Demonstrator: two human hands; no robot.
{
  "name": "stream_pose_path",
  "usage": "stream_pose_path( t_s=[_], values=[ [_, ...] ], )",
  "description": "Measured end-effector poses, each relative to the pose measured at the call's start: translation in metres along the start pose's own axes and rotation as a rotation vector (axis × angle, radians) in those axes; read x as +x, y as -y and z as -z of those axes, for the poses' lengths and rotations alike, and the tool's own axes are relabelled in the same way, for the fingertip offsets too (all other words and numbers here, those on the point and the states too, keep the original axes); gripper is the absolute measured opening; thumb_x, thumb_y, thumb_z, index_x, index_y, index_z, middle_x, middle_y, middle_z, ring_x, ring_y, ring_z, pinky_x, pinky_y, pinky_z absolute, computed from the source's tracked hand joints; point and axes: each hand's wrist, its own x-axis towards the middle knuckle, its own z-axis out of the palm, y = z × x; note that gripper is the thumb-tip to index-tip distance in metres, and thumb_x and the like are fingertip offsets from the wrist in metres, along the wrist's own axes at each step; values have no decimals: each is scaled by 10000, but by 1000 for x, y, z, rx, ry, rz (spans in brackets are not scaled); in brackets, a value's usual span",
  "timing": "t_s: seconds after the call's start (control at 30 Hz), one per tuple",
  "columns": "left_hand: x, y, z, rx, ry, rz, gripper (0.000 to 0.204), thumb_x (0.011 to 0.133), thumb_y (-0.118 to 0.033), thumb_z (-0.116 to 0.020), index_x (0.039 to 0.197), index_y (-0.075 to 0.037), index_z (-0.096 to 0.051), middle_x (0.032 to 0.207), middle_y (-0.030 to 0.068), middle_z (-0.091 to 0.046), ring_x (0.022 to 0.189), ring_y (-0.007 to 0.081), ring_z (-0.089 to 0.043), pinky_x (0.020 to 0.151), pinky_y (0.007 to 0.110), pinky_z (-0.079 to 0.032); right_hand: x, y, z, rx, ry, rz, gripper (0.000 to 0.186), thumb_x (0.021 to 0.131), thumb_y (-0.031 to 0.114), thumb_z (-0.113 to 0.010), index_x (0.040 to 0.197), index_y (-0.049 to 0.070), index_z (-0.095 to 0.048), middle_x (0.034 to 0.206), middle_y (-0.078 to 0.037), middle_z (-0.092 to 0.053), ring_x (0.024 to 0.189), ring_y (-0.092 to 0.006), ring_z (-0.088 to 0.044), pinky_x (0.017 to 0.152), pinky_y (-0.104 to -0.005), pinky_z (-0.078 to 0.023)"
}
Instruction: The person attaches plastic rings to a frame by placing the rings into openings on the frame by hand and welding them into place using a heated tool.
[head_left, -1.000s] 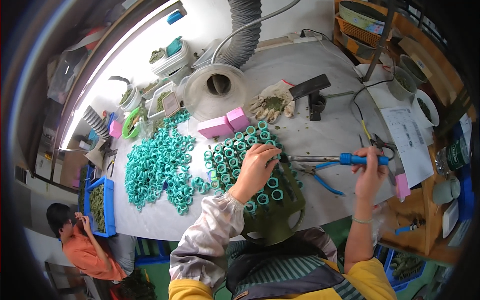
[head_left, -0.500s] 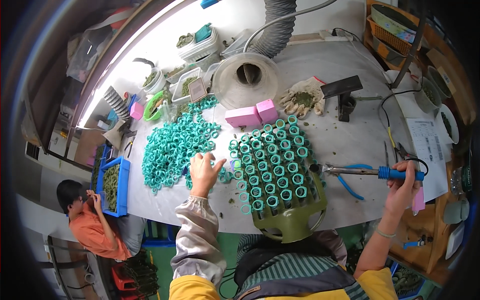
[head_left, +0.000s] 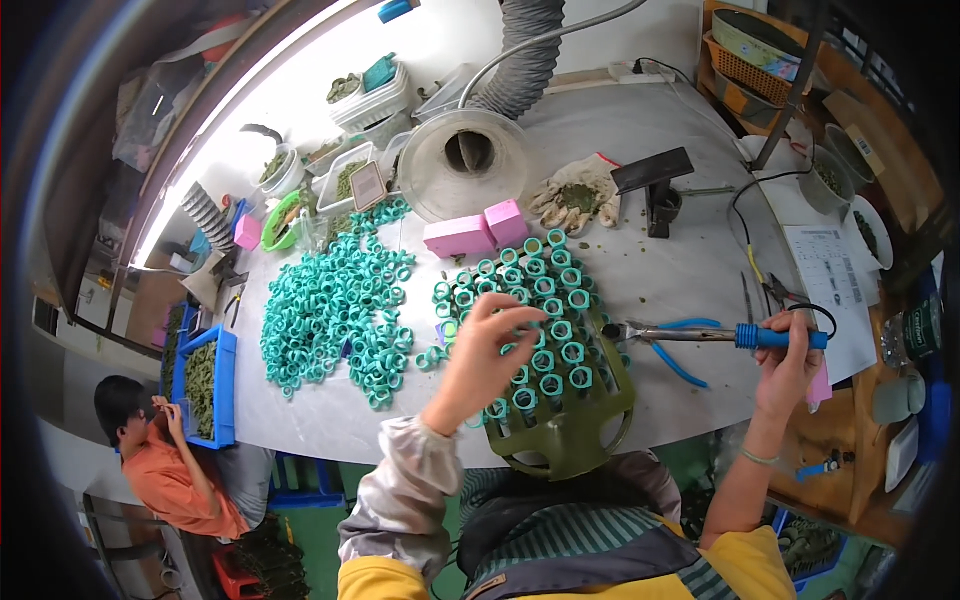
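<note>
My left hand [head_left: 478,352] hovers over the left side of an olive-green slotted frame [head_left: 575,437], its fingers bent and thumb apart. Nothing shows between the fingers. Rows of teal rings [head_left: 572,352] stand on the frame, some hidden behind this hand. On the right, my right hand [head_left: 790,368] is wrapped around the blue handle of a soldering iron [head_left: 690,335]. The iron lies nearly level, its dark tip at the frame's right edge; I cannot tell whether they touch. A big heap of loose teal rings [head_left: 335,315] covers the table left of the frame.
Pink blocks [head_left: 460,237], a clear funnel on a grey duct [head_left: 550,45] and a stained glove [head_left: 577,195] sit behind the frame. Blue-handled pliers [head_left: 680,365] lie under the iron. A person in orange [head_left: 185,490] works at far left beside a blue crate [head_left: 230,385].
My left hand has moved right, from beside the ring heap to above the frame. The whole view has shifted slightly. My right hand keeps the soldering iron in about the same place.
</note>
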Motion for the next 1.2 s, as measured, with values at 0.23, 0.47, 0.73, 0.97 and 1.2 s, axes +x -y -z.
stream_pose_path(
  t_s=[0.23,0.47,0.73,0.97,1.2],
  values=[
    [20,7,-54,297,9,-305,320,850,17,-664,1166,-34,-653,1185,129,-643,964,304,-650,788,343,-541,-5,-5,-9,35,58,-2,289,969,215,-609,767,9,-629,794,-114,-669,537,-122,-578,437,-218,-420],
    [25,2,-60,143,-11,-143,312,850,64,-661,1148,-26,-659,1135,104,-627,903,230,-659,769,301,-558,-4,-16,-13,43,16,-12,271,975,196,-591,794,-2,-632,767,-124,-671,506,-124,-566,428,-222,-416],
    [26,-4,-53,229,55,-131,316,835,4,-699,1147,-45,-677,1138,102,-659,1000,261,-629,860,344,-520,-3,-11,-4,45,-20,10,271,976,194,-591,795,-4,-635,772,-131,-665,483,-134,-554,425,-225,-412],
    [31,7,-65,407,96,-302,314,820,-16,-682,1133,-36,-677,1129,109,-680,1049,317,-585,929,397,-477,-5,-17,-14,66,23,-16,281,978,199,-588,810,-19,-642,783,-143,-674,476,-129,-545,435,-235,-419],
    [28,8,-62,386,93,-310,299,824,-16,-677,1123,-26,-674,1129,109,-677,1050,322,-579,928,401,-474,-2,-2,3,-1,-4,-30,294,970,213,-600,754,14,-623,781,-126,-671,509,-117,-535,437,-235,-399]
  ],
)
